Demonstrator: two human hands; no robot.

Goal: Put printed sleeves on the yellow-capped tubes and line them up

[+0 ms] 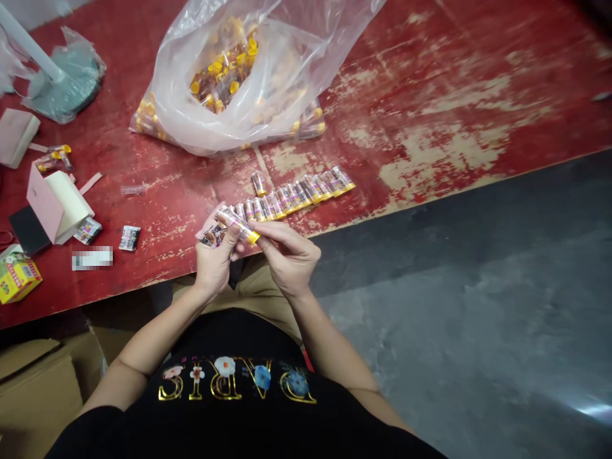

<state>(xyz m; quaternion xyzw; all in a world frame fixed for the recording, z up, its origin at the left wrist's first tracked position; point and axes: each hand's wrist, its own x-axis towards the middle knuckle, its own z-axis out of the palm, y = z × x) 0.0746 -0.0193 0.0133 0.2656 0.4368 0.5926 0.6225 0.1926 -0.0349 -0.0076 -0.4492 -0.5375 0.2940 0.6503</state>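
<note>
My left hand [213, 260] is closed around a small printed plastic packet [211, 233] and the clear end of a small tube [238, 223] with a yellow cap. My right hand [292, 256] pinches that tube near its capped end, thumb and fingers together. Just beyond my hands, a row of similar tubes [295, 196] lies side by side along the table edge, yellow ends towards me. A single tube [259, 183] rests behind the row. Whether the held tube sits inside the packet or against it, I cannot tell.
A large clear plastic bag [191, 131] full of yellow-capped tubes lies on the worn red table [157, 185]. To the left are a pink notebook [45, 197], small packets [129, 238], a yellow box [18, 278] and a wrapped stand base [67, 86]. Cardboard [38, 395] stands below.
</note>
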